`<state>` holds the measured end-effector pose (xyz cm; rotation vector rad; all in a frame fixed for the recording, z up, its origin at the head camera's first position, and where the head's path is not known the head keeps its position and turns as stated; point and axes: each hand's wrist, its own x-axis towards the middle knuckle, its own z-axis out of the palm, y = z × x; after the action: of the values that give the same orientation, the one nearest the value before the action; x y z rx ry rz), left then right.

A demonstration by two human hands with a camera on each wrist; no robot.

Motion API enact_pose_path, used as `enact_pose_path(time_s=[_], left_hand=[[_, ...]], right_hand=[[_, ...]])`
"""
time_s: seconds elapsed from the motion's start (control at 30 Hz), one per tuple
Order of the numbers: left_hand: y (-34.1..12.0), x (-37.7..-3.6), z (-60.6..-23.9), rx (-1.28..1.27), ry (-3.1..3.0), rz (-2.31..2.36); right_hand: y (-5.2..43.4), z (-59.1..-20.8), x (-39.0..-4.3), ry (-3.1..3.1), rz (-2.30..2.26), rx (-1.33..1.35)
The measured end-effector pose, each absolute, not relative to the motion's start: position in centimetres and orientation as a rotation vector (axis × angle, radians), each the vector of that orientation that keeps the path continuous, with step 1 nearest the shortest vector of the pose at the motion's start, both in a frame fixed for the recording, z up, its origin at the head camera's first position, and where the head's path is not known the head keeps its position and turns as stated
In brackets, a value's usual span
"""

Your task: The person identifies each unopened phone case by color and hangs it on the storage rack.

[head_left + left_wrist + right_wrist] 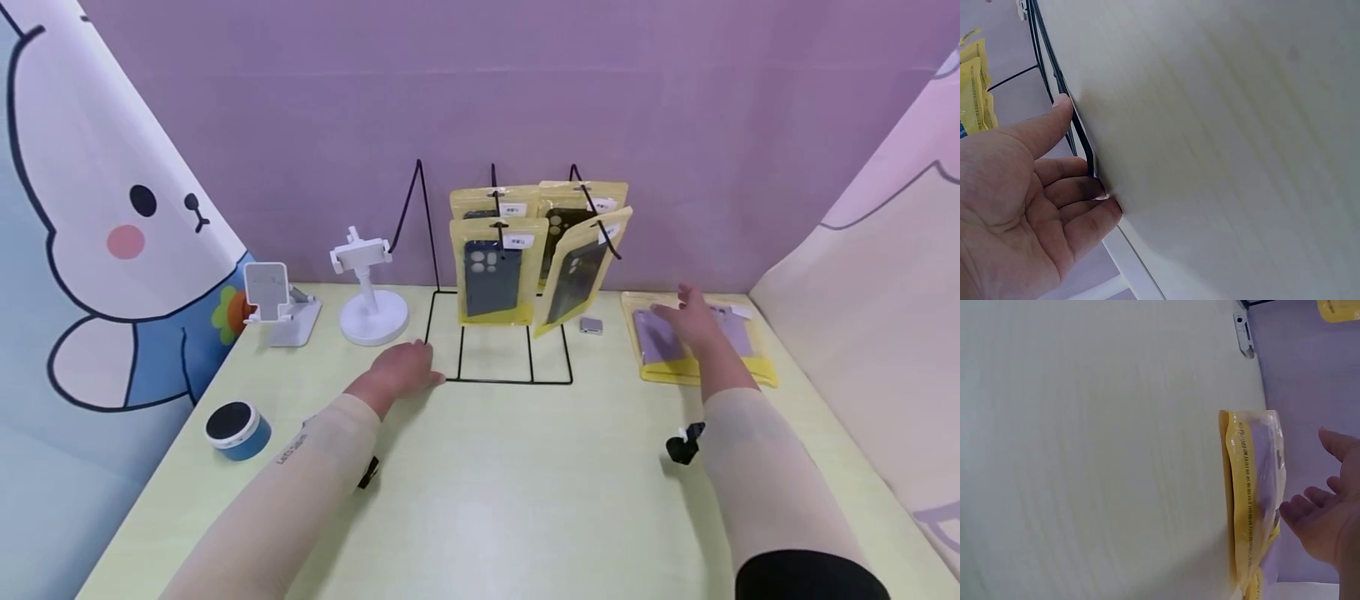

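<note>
A black wire display rack (510,382) stands at the back of the table, with several yellow-edged clear pouches (491,283) of dark phone cases hanging on its hooks. My left hand (401,371) grips the rack's front left base corner; in the left wrist view the thumb (1054,125) lies along the black wire (1082,134) and the fingers curl at its bend. At the right, pouches with purple phone cases (656,337) lie in a small stack. Above them hovers my right hand (692,321), fingers spread and holding nothing; the right wrist view shows the palm (1329,525) just beyond the stack.
Left of the rack stand a white round-based phone holder (373,318) and a folding phone stand (294,321). A blue and white cylinder with a black top (240,429) sits near the left edge. A small grey piece (591,326) lies between rack and stack. A purple backdrop (675,150) hangs behind.
</note>
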<state>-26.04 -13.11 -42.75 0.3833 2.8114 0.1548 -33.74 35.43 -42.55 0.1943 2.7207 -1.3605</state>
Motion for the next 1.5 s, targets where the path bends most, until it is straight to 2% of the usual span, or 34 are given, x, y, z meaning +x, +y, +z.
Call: enact_pose_path(time_s=[0.47, 0.73, 1.2, 1.5], left_hand=[[-13.1, -26.1, -42.8, 0.378, 2.815, 0.139], [-13.1, -26.4, -43.2, 0.39, 2.816, 0.105], [-13.0, -26.3, -43.0, 0.394, 2.81, 0.104], [-13.0, -26.1, -42.9, 0.37, 2.807, 0.136]], right_hand=[[36.8, -43.9, -33.8, 2.741, -0.875, 0.25], [36.4, -43.4, -32.8, 2.718, -0.555, 0.105], [37.1, -43.8, -32.4, 2.884, -0.595, 0.074], [37.2, -41.8, -30.4, 2.74, -0.948, -0.06]])
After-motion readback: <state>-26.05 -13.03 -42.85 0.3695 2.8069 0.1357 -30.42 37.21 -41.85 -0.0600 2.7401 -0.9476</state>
